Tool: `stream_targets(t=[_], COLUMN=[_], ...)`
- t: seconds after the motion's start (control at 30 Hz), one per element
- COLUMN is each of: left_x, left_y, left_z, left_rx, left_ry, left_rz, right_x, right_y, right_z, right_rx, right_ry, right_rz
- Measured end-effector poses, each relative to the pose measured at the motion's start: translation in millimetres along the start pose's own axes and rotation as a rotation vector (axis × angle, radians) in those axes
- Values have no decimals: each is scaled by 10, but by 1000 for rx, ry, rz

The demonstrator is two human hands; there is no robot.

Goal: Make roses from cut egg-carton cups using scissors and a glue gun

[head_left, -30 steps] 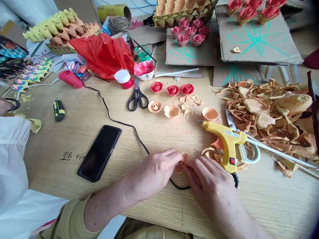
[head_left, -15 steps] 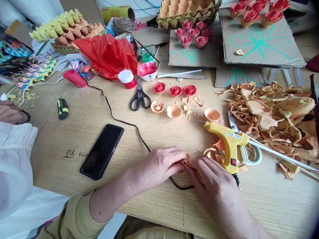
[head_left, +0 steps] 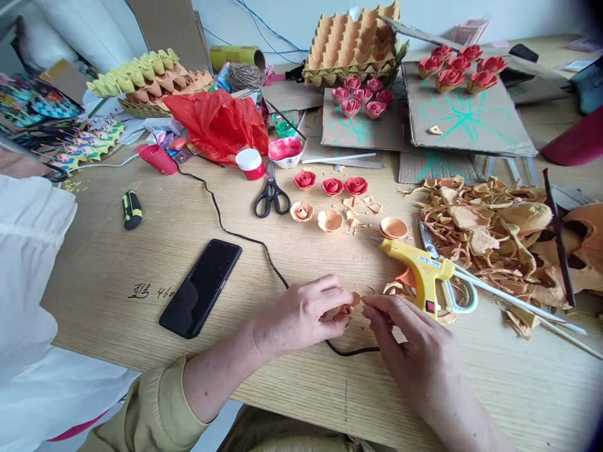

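Note:
Between the thumb and fingers of my left hand (head_left: 306, 314) is a small orange egg-carton flower (head_left: 357, 299), partly covered by those fingers. My right hand (head_left: 409, 339) is closed in a pinch, its fingertips right at the edge of a petal; what they grip, if anything, is too small to make out. A yellow hot glue gun (head_left: 421, 267) lies just beyond my right hand, over light-handled scissors (head_left: 461, 295). Farther up sit an unpainted flower (head_left: 302, 211), petal cups (head_left: 330, 220), a stacked round cup (head_left: 394, 227) and several red roses (head_left: 332, 186).
A black phone (head_left: 200, 289) and the gun's black cord (head_left: 245, 237) lie left. Black scissors (head_left: 272, 198), a paint jar (head_left: 250, 164) and a red bag (head_left: 221, 125) stand behind. Carton scraps (head_left: 485, 220) pile up right. Another person's white sleeve (head_left: 32, 238) is at far left.
My right fingertips have drawn slightly back to the right from the flower's middle. The flower has turned in my left hand, a petal now upright. The camera view has shifted.

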State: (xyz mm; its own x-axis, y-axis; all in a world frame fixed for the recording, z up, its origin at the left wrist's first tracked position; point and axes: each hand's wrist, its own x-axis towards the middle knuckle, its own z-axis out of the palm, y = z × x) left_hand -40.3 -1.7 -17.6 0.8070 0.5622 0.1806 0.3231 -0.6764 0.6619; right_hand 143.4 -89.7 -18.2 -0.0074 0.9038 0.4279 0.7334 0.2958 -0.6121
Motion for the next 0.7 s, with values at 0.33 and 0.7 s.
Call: stream_targets(t=[0.33, 0.7], left_x=[26, 38], left_y=[43, -76], left_z=[-35, -56], left_rx=[-125, -386], left_ry=[336, 413], left_rz=[33, -134], right_x=[-20, 35], right_y=[40, -30], right_z=[-38, -65], right_rx=[351, 953], right_ry=[68, -562], right_rz=[189, 420])
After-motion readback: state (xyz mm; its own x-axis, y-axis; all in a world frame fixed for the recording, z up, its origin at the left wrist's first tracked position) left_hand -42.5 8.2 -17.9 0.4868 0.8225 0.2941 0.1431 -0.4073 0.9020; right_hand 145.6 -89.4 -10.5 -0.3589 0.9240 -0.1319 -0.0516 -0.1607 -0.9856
